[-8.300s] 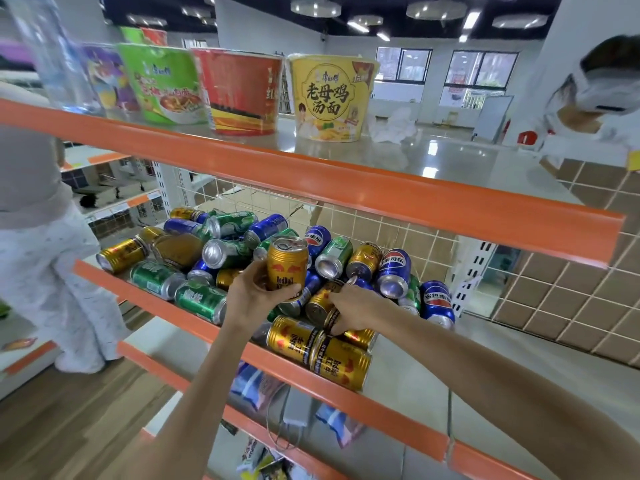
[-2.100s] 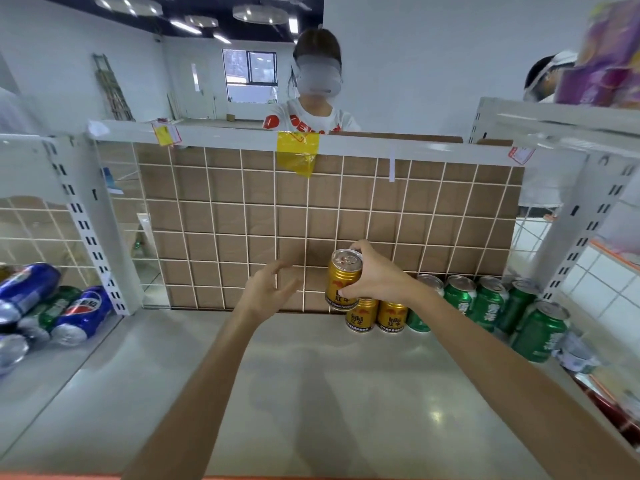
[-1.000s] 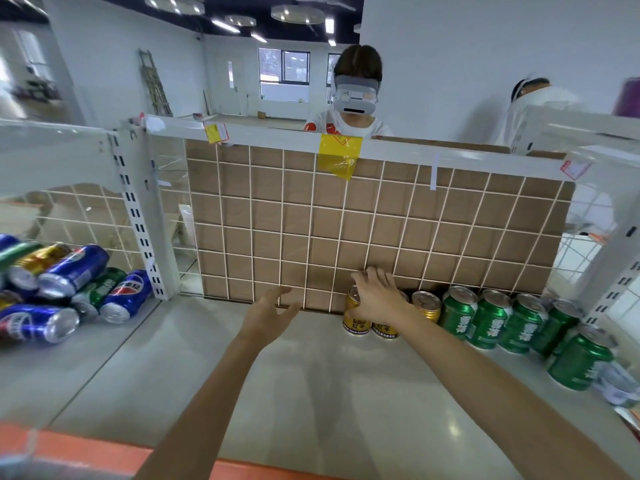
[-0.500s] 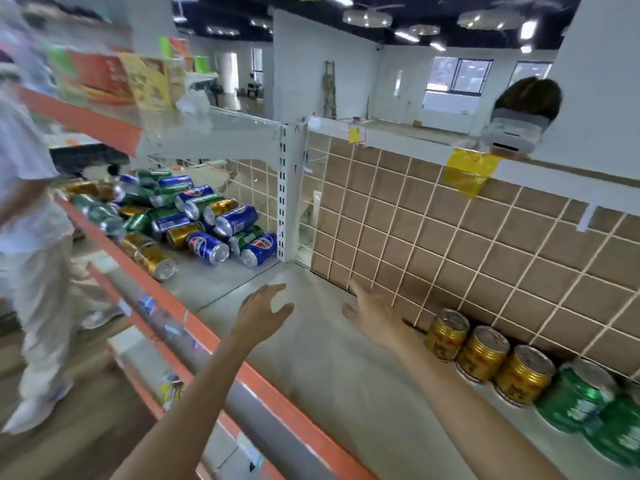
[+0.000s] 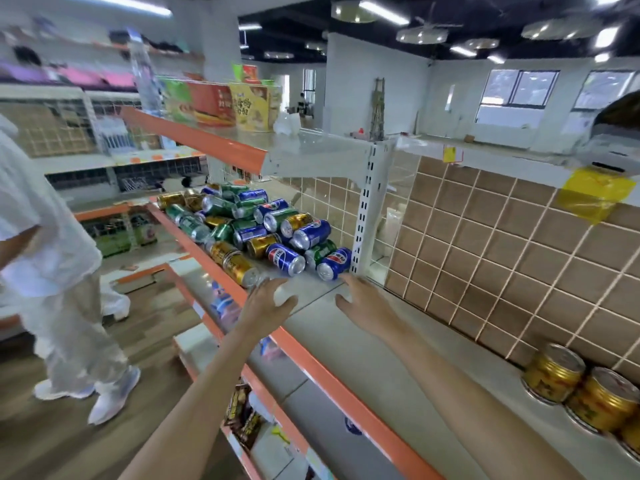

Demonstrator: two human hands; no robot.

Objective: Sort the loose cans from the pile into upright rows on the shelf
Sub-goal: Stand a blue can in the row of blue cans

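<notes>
1. Mostly a long shelf (image 5: pixel 363 344) with an orange front edge and a brown tiled back panel (image 5: pixel 502 244).
2. Further left on it, a pile of cans (image 5: pixel 256 223) in blue, green and gold, lying on their sides, some stacked on others.
3. At the right edge, gold cans (image 5: pixel 554 372) standing upright in a row against the panel, well apart from the pile.
4. Over the shelf, left hand (image 5: pixel 268 304) with fingers spread and relaxed, holding nothing, just beside a gold can at the pile's front.
5. Near a blue can (image 5: pixel 334 263), right hand (image 5: pixel 363 301) with straight fingers, also holding nothing.
</notes>
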